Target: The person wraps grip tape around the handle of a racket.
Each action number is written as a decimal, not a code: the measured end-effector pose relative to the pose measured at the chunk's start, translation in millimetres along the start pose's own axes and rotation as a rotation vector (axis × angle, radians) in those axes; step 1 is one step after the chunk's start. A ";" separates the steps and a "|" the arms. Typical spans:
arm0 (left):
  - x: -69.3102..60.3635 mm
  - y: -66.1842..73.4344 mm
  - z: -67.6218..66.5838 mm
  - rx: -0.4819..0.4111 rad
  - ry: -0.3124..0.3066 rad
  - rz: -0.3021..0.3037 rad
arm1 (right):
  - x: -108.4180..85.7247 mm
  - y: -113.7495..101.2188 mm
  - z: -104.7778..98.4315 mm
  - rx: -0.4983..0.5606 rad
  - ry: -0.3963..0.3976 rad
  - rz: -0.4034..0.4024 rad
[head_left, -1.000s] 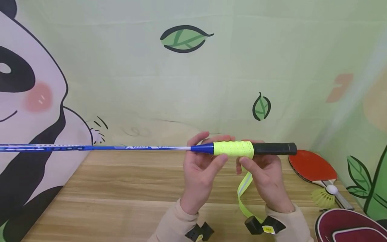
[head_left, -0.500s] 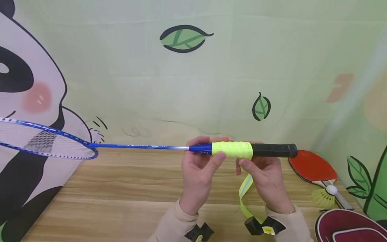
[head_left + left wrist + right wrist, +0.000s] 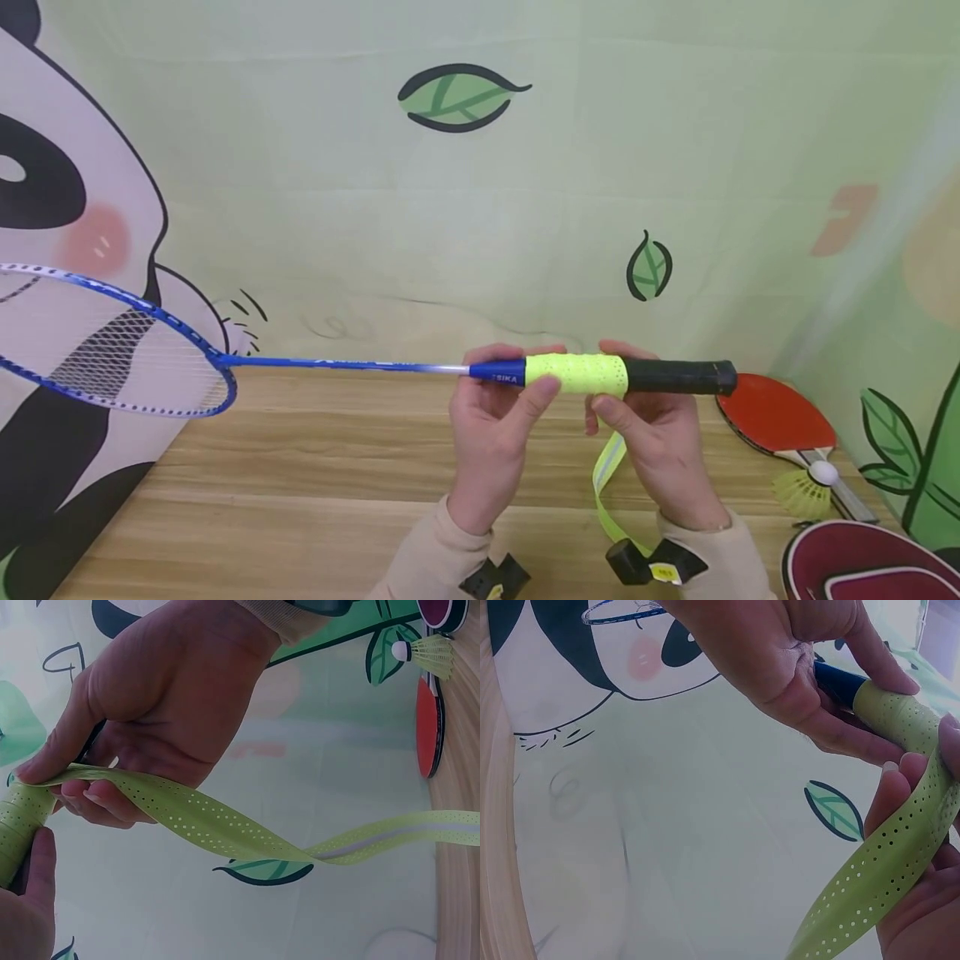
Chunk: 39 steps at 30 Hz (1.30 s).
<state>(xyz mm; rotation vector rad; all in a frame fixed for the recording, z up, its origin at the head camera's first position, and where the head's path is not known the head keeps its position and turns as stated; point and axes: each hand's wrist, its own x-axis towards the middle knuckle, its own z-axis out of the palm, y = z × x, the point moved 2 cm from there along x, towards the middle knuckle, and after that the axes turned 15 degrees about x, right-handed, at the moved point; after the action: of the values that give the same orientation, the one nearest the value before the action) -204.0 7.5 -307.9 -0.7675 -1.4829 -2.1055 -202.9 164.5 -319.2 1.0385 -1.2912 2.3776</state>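
A blue badminton racket point(image 3: 352, 364) is held level above the table, its strung head at the left and its black handle point(image 3: 678, 377) at the right. Perforated yellow grip tape point(image 3: 577, 372) is wound round the part of the handle beside the blue cone. My left hand point(image 3: 489, 446) grips the racket there, thumb on the wound tape. With my right hand point(image 3: 666, 446) I pinch the tape at the last turn, against the handle. The loose tape tail point(image 3: 217, 825) hangs from the right fingers, twisted, as the left wrist view shows. Fingers behind the handle are partly hidden.
A red table tennis paddle point(image 3: 780, 412) lies at the right of the wooden table point(image 3: 315, 500), with a yellow shuttlecock point(image 3: 806, 487) by its handle. A maroon case point(image 3: 870, 554) is at the near right corner. A printed cloth point(image 3: 337, 183) hangs behind.
The racket has rolled about its length: its head was seen edge-on and now shows its strings. Both hands stay in nearly the same place on the handle.
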 end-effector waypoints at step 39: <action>-0.1 1.5 2.6 -0.048 -0.016 0.008 | -2.5 -1.5 2.0 -0.067 0.052 0.092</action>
<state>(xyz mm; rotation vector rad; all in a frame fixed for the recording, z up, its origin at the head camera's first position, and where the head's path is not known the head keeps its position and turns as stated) -202.5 9.4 -306.2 -0.8081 -1.4402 -2.1406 -199.4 164.0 -319.2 0.9103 -1.4189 2.3926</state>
